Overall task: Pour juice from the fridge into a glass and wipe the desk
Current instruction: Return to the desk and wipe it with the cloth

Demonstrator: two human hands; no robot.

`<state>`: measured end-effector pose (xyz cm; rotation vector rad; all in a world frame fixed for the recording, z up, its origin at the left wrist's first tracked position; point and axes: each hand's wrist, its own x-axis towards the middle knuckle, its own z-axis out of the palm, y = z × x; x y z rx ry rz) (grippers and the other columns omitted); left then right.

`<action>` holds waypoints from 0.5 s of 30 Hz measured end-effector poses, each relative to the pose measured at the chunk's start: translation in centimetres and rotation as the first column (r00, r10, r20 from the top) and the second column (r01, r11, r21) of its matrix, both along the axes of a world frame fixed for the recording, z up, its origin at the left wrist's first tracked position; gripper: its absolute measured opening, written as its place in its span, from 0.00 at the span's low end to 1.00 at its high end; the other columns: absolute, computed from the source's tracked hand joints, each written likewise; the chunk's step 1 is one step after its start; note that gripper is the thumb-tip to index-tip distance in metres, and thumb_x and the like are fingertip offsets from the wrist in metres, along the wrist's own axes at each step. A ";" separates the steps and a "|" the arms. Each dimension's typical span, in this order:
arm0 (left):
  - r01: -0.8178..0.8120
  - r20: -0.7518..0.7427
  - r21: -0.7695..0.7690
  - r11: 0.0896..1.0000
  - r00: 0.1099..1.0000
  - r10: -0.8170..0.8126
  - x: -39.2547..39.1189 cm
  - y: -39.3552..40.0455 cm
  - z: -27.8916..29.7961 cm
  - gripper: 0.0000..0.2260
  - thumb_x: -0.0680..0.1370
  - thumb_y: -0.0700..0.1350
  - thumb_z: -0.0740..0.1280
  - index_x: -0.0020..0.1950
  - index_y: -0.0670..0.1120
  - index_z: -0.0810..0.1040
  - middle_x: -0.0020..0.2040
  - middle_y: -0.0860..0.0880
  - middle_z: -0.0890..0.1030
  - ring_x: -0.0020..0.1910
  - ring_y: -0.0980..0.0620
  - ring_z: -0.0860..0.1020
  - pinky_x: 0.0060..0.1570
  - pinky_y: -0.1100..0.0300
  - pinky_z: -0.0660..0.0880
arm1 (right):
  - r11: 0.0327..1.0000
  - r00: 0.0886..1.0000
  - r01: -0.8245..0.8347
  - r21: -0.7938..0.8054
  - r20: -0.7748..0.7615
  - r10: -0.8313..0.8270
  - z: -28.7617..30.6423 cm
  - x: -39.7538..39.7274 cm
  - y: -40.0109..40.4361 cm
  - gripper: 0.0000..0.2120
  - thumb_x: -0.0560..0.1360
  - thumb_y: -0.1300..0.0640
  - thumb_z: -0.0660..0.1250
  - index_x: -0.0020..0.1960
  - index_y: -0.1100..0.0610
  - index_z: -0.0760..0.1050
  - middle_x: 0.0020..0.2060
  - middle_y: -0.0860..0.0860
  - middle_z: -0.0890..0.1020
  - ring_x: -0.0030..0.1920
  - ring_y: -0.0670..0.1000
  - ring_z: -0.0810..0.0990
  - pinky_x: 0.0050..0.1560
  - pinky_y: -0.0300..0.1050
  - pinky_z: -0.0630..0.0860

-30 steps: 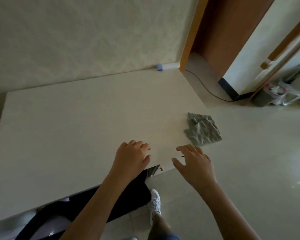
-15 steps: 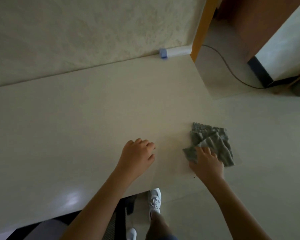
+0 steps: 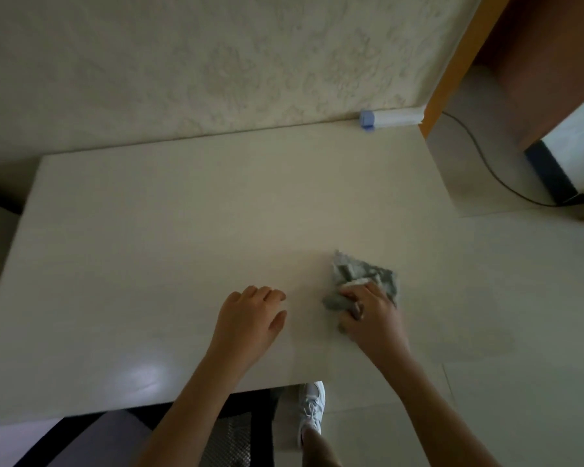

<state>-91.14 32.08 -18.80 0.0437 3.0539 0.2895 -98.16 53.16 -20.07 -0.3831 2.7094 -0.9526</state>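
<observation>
A grey cloth lies bunched near the right front corner of the pale desk. My right hand grips the cloth's near part, with folds showing between thumb and fingers. My left hand rests on the desk just left of it, fingers loosely curled and holding nothing. No juice, glass or fridge is in view.
A white tube with a blue cap lies at the desk's back right edge against the textured wall. A dark cable runs over the floor to the right. A black chair and my white shoe sit below the front edge.
My right hand reached forward onto the grey cloth and closed round it, bunching it up. My left hand stayed on the desk. The camera shifted, showing more of the desk.
</observation>
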 end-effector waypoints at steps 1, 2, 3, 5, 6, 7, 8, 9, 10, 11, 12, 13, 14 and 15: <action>-0.024 0.001 0.004 1.000 1.000 0.024 0.8 -1.0 -0.1 0.10 0.73 0.49 0.68 0.53 0.48 0.80 0.44 0.51 0.82 0.42 0.48 0.80 0.36 0.55 0.75 | 0.997 0.997 -0.072 -0.017 0.017 0.072 0.0 0.8 -1.7 0.16 0.65 0.51 0.66 0.53 0.49 0.78 0.49 0.49 0.79 0.47 0.53 0.78 0.43 0.47 0.76; -0.048 0.001 0.007 0.999 0.999 0.048 1.7 -2.1 -0.3 0.12 0.72 0.49 0.70 0.54 0.48 0.79 0.45 0.51 0.82 0.42 0.48 0.81 0.36 0.55 0.75 | 0.990 0.990 -0.138 -0.012 0.002 0.138 -0.2 1.6 -3.3 0.15 0.68 0.47 0.66 0.54 0.49 0.78 0.50 0.48 0.79 0.50 0.52 0.77 0.46 0.47 0.76; -0.072 -0.006 0.016 0.997 0.997 0.072 2.7 -3.3 -0.6 0.14 0.72 0.49 0.70 0.57 0.48 0.78 0.47 0.50 0.82 0.43 0.48 0.81 0.36 0.55 0.75 | 0.983 0.982 -0.183 0.010 -0.039 0.183 -0.7 2.3 -4.5 0.16 0.70 0.44 0.64 0.56 0.48 0.77 0.53 0.48 0.79 0.54 0.52 0.75 0.50 0.47 0.76; -0.105 -0.003 0.048 0.993 0.994 0.105 4.4 -5.5 -1.3 0.18 0.75 0.51 0.66 0.64 0.48 0.74 0.51 0.50 0.82 0.46 0.49 0.81 0.37 0.56 0.75 | 0.973 0.969 -0.203 0.107 -0.121 0.215 -2.2 2.9 -6.5 0.22 0.73 0.39 0.58 0.64 0.46 0.71 0.63 0.49 0.74 0.65 0.55 0.69 0.63 0.55 0.70; -0.115 0.012 0.062 0.991 0.993 0.115 5.2 -6.5 -1.6 0.20 0.77 0.53 0.62 0.67 0.49 0.70 0.53 0.51 0.81 0.48 0.50 0.80 0.39 0.57 0.75 | 0.964 0.967 -0.199 0.178 -0.123 0.223 -3.1 2.9 -7.3 0.26 0.73 0.37 0.55 0.68 0.44 0.66 0.69 0.50 0.68 0.70 0.57 0.62 0.69 0.61 0.62; -0.130 0.030 0.076 0.989 0.991 0.128 5.8 -7.4 -2.0 0.22 0.78 0.55 0.57 0.70 0.50 0.67 0.56 0.52 0.80 0.51 0.51 0.79 0.40 0.57 0.75 | 0.945 0.964 -0.212 0.248 -0.105 0.244 -4.0 2.8 -8.0 0.28 0.73 0.35 0.53 0.71 0.41 0.59 0.74 0.49 0.60 0.74 0.58 0.54 0.72 0.64 0.51; -0.145 0.040 0.089 0.985 0.989 0.142 6.2 -8.2 -2.4 0.25 0.78 0.58 0.54 0.73 0.51 0.63 0.59 0.52 0.79 0.53 0.51 0.79 0.43 0.58 0.75 | 0.918 0.956 -0.242 0.314 -0.086 0.281 -4.9 2.7 -8.7 0.30 0.73 0.33 0.51 0.73 0.39 0.53 0.76 0.48 0.51 0.75 0.58 0.46 0.70 0.66 0.42; -0.159 0.049 0.106 0.982 0.987 0.154 6.7 -8.8 -2.8 0.26 0.78 0.60 0.51 0.75 0.51 0.60 0.62 0.52 0.77 0.56 0.52 0.78 0.45 0.58 0.74 | 0.889 0.946 -0.267 0.373 -0.076 0.316 -5.9 2.8 -9.3 0.31 0.73 0.31 0.49 0.73 0.38 0.48 0.76 0.47 0.45 0.75 0.58 0.40 0.68 0.68 0.37; -0.172 0.053 0.130 0.977 0.985 0.166 7.1 -9.3 -3.1 0.28 0.78 0.61 0.50 0.76 0.52 0.56 0.65 0.52 0.76 0.59 0.52 0.76 0.48 0.57 0.74 | 0.867 0.943 -0.268 0.420 -0.070 0.325 -6.8 2.9 -9.9 0.32 0.72 0.29 0.48 0.73 0.37 0.45 0.76 0.47 0.43 0.75 0.59 0.38 0.65 0.70 0.35; -0.186 0.047 0.162 0.969 0.982 0.181 7.4 -9.8 -3.4 0.28 0.78 0.62 0.49 0.76 0.53 0.54 0.67 0.52 0.74 0.61 0.51 0.75 0.51 0.56 0.73 | 0.860 0.955 -0.233 0.453 -0.062 0.291 -7.5 3.1 -10.3 0.32 0.72 0.29 0.46 0.73 0.37 0.44 0.76 0.48 0.43 0.75 0.59 0.39 0.64 0.72 0.35; -0.201 0.038 0.191 0.961 0.980 0.197 7.8 -10.2 -3.6 0.29 0.78 0.63 0.48 0.77 0.53 0.52 0.69 0.51 0.72 0.64 0.51 0.73 0.54 0.54 0.73 | 0.861 0.974 -0.168 0.480 -0.053 0.220 -8.1 3.3 -10.6 0.33 0.72 0.28 0.45 0.73 0.37 0.44 0.76 0.50 0.44 0.75 0.59 0.40 0.63 0.74 0.36; -0.215 0.033 0.206 0.955 0.976 0.213 8.2 -10.7 -3.9 0.29 0.78 0.63 0.48 0.77 0.54 0.51 0.70 0.51 0.70 0.66 0.51 0.71 0.57 0.54 0.71 | 0.859 0.989 -0.097 0.503 -0.047 0.140 -8.5 3.5 -10.9 0.33 0.72 0.29 0.44 0.74 0.38 0.45 0.76 0.51 0.46 0.75 0.58 0.42 0.63 0.75 0.38; -0.230 0.030 0.203 0.952 0.973 0.229 8.7 -11.3 -4.1 0.29 0.78 0.63 0.47 0.77 0.54 0.50 0.71 0.51 0.69 0.68 0.51 0.70 0.59 0.53 0.70 | 0.851 0.996 -0.037 0.523 -0.051 0.075 -8.9 3.6 -11.1 0.33 0.72 0.30 0.44 0.74 0.40 0.46 0.76 0.53 0.48 0.75 0.58 0.44 0.63 0.76 0.40; -0.246 0.028 0.194 0.950 0.969 0.245 9.2 -12.0 -4.4 0.29 0.78 0.64 0.47 0.77 0.55 0.50 0.72 0.51 0.68 0.69 0.51 0.68 0.61 0.53 0.68 | 0.843 0.998 0.003 0.537 -0.059 0.034 -9.1 3.6 -11.4 0.32 0.73 0.31 0.43 0.74 0.41 0.48 0.76 0.54 0.50 0.75 0.58 0.46 0.64 0.77 0.43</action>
